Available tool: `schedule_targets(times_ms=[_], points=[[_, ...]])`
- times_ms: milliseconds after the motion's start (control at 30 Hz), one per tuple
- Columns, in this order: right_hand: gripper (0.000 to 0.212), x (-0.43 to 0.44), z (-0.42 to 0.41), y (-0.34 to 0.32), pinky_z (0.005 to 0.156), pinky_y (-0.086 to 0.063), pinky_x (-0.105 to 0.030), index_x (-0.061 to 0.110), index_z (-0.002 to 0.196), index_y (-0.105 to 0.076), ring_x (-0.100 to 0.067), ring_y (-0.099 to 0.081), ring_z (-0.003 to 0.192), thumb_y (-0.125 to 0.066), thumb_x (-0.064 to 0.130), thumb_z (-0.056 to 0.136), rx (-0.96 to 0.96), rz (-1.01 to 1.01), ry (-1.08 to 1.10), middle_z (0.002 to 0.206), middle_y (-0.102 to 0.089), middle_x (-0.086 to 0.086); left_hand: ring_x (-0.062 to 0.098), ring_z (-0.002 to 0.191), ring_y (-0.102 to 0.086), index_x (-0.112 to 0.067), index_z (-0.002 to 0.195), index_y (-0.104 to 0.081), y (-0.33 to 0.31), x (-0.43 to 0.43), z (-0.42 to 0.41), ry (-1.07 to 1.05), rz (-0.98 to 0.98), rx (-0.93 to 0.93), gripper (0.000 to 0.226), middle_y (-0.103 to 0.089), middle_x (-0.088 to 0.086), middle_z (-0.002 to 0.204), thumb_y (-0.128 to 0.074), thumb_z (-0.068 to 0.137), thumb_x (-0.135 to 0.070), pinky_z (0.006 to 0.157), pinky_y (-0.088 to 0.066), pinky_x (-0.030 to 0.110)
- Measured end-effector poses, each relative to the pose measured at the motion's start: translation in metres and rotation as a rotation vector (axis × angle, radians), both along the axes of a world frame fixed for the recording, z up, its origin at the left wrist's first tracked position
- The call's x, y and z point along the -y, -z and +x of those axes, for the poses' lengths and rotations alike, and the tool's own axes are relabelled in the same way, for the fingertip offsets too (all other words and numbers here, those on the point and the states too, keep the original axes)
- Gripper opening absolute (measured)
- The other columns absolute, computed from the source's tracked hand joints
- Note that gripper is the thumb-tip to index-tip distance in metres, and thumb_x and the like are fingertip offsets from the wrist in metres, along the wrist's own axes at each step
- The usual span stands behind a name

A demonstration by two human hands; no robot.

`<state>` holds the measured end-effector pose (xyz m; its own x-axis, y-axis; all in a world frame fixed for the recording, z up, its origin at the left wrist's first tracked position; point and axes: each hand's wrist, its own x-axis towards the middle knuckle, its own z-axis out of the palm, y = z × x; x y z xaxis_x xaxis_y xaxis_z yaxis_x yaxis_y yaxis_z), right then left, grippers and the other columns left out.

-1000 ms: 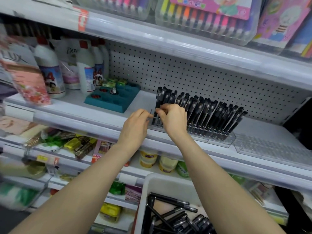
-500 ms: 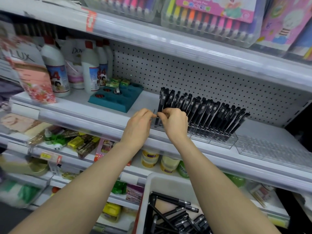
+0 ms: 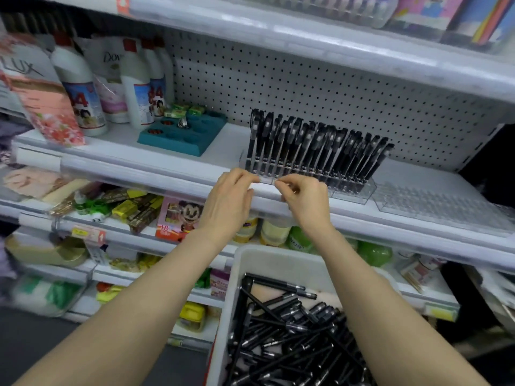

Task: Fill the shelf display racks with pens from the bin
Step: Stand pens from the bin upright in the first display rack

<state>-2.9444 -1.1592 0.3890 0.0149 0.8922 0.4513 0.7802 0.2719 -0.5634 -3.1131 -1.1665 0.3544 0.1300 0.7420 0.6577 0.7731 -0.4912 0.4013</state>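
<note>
a person stands at a shop shelf [image 3: 156, 158], both bare arms reaching up to its front edge. on the shelf, against a white pegboard back [image 3: 306, 84], a clear rack [image 3: 351, 192] holds rows of black pens [image 3: 306, 146] standing tilted back, filling most of it. the left hand [image 3: 228, 201] and the right hand [image 3: 306, 201] are close together at the rack's front left corner, fingers curled, fingertips at its clear front lip; whether they pinch the rack or only touch it cannot be told. just to the right of this rack, along the same front edge, sits a second clear rack [image 3: 434, 203] with no pens showing in it. below the arms, a white bin [image 3: 278, 263] holds a loose heap of black pens [image 3: 292, 332]. toward the shelf's left end sits a teal tray [image 3: 181, 135], and beyond it white bottles [image 3: 80, 87].
</note>
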Motion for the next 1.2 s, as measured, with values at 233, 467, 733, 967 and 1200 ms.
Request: schedule_targets(times_ms=[233, 467, 733, 967, 1200], points=[[0.016, 0.071, 0.064, 0.064, 0.064, -0.050, -0.027, 0.021, 0.086, -0.075, -0.007, -0.062, 0.061, -0.066, 0.034, 0.091, -0.039, -0.113, 0.031, 0.065, -0.068, 0.009, 0.028, 0.097, -0.057, -0.014, 0.111, -0.068, 0.063, 0.048, 0.056, 0.094, -0.164, -0.109, 0.024, -0.061, 0.004, 0.103, -0.060, 0.089, -0.017, 0.082, -0.049, 0.040], [0.016, 0.104, 0.089, 0.134, 0.085, -0.052, -0.028, 0.022, 0.104, -0.073, -0.014, -0.068, 0.088, -0.068, 0.024, 0.089, 0.040, -0.420, -0.027, 0.096, -0.075, 0.004, 0.029, 0.105, -0.055, -0.019, 0.125, -0.062, 0.088, 0.069, 0.068, 0.004, -0.205, -0.207, 0.034, -0.062, 0.004, 0.115, -0.061, 0.091, -0.018, 0.091, -0.047, 0.040], [0.015, 0.098, 0.092, 0.137, 0.079, -0.048, -0.027, 0.025, 0.097, -0.071, -0.019, -0.064, 0.094, -0.071, 0.023, 0.083, 0.246, -0.516, -0.048, 0.095, -0.072, 0.003, 0.031, 0.105, -0.055, -0.016, 0.126, -0.063, 0.086, 0.069, 0.069, 0.013, -0.214, -0.207, 0.035, -0.063, 0.007, 0.113, -0.060, 0.091, -0.013, 0.092, -0.047, 0.041], [0.008, 0.097, 0.100, 0.084, 0.055, -0.048, -0.029, 0.018, 0.084, -0.070, -0.016, -0.059, 0.063, -0.075, 0.012, 0.081, -0.427, -0.575, -0.085, 0.075, -0.068, -0.003, 0.032, 0.102, -0.057, -0.019, 0.123, -0.065, 0.079, 0.065, 0.069, 0.004, -0.274, -0.198, 0.033, -0.066, 0.006, 0.109, -0.057, 0.091, -0.013, 0.088, -0.047, 0.039], [0.014, 0.087, 0.076, 0.007, 0.063, -0.050, -0.029, 0.007, 0.098, -0.065, -0.017, -0.067, 0.079, -0.072, 0.009, 0.085, -0.700, -0.373, -0.117, 0.094, -0.073, -0.017, 0.029, 0.103, -0.061, -0.021, 0.118, -0.068, 0.033, 0.043, 0.044, 0.156, -0.329, -0.308, 0.027, -0.065, 0.006, 0.111, -0.050, 0.098, -0.022, 0.080, -0.048, 0.037]])
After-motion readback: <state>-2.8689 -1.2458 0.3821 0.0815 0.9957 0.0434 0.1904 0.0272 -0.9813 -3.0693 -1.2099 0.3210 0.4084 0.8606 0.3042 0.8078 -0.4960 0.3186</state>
